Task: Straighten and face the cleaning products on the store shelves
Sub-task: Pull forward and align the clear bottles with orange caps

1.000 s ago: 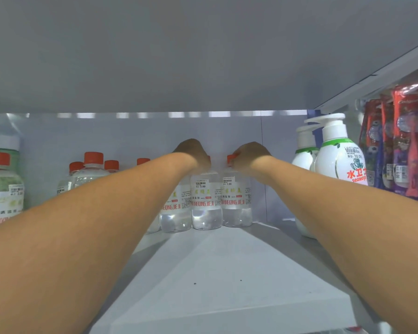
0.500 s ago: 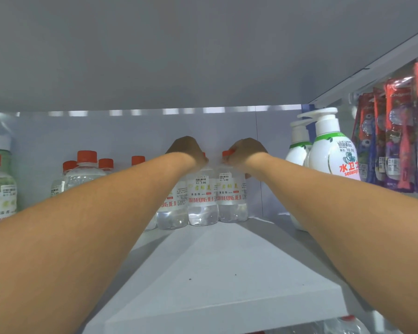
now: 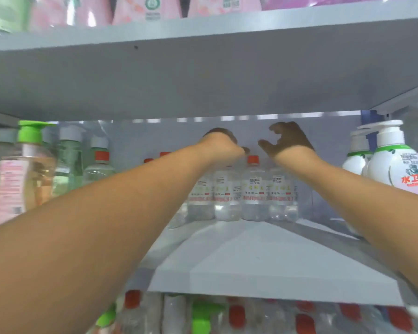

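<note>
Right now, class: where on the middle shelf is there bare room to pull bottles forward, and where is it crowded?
Bare shelf board runs from the clear red-capped bottles at the back to the front edge, between both forearms. Crowded: the back row where the left hand and right hand reach, the green-pump bottle side, and the white pump bottles.

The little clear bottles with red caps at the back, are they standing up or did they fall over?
Standing up. The clear bottles sit upright in a row, labels facing front, one red cap on top, below the open right hand.
</note>
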`<action>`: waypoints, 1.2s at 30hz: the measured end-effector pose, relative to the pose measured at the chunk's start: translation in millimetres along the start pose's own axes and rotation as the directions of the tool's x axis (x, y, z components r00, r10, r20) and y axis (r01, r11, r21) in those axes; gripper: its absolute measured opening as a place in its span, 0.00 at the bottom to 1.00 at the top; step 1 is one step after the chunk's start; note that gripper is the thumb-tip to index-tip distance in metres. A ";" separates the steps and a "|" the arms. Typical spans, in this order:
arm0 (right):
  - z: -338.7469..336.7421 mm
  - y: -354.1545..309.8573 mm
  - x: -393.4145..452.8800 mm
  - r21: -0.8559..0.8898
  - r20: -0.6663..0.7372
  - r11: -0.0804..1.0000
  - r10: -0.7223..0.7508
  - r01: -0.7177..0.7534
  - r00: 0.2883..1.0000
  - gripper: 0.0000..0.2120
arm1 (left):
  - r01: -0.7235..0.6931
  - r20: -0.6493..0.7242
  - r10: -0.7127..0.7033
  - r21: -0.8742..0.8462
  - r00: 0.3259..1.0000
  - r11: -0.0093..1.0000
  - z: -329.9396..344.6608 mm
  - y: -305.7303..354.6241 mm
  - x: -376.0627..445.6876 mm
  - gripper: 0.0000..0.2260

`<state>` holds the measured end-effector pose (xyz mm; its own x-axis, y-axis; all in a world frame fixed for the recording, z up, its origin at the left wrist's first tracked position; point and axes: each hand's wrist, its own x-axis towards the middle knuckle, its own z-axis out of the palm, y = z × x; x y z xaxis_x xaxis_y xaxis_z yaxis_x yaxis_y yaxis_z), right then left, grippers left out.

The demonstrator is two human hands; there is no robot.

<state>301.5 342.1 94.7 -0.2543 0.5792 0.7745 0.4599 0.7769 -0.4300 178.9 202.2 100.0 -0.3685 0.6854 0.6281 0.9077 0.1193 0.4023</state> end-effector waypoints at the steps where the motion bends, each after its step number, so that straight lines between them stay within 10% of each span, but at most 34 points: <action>1: -3.7 -16.6 -5.9 0.068 -0.004 0.997 -0.023 0.024 1.000 0.24 | 0.008 -0.045 -0.010 -0.060 0.999 0.998 -22.0 -13.1 -16.5 0.19; 6: -3.3 -93.9 -43.0 0.226 0.248 0.973 -0.097 0.040 0.964 0.17 | 0.072 -0.325 -0.031 0.114 0.945 0.991 -135.5 -92.9 -96.8 0.11; 13: 26.9 -177.2 -68.0 0.101 0.487 0.985 -0.171 0.139 0.856 0.33 | 0.059 -0.593 0.137 0.299 0.794 0.953 -206.4 -153.9 -154.5 0.07; 19: 64.8 -206.9 -80.6 -0.072 0.577 0.987 -0.076 0.143 0.813 0.40 | 0.146 -0.316 -0.064 0.242 0.947 0.959 -170.9 -170.1 -128.5 0.16; 23: 86.4 -202.9 -73.7 -0.168 0.528 0.981 0.005 0.099 0.849 0.18 | 0.200 -0.246 -0.141 0.232 0.959 0.952 -147.0 -178.6 -92.0 0.19; 31: 116.8 -162.7 -80.0 0.181 0.336 0.982 -0.105 0.045 0.936 0.31 | 0.275 -0.167 -0.222 0.446 0.960 0.851 -116.1 -199.5 -50.2 0.14; 36: 112.5 -157.2 -76.8 0.291 0.343 0.957 -0.110 0.006 0.933 0.31 | 0.227 -0.064 -0.219 0.171 0.973 0.959 -104.4 -204.4 -43.8 0.28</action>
<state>153.0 203.2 50.6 -0.5794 0.5393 0.6111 0.1908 0.8187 -0.5416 -11.4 72.8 59.8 -0.5708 0.5948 0.5660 0.8207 0.3932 0.4145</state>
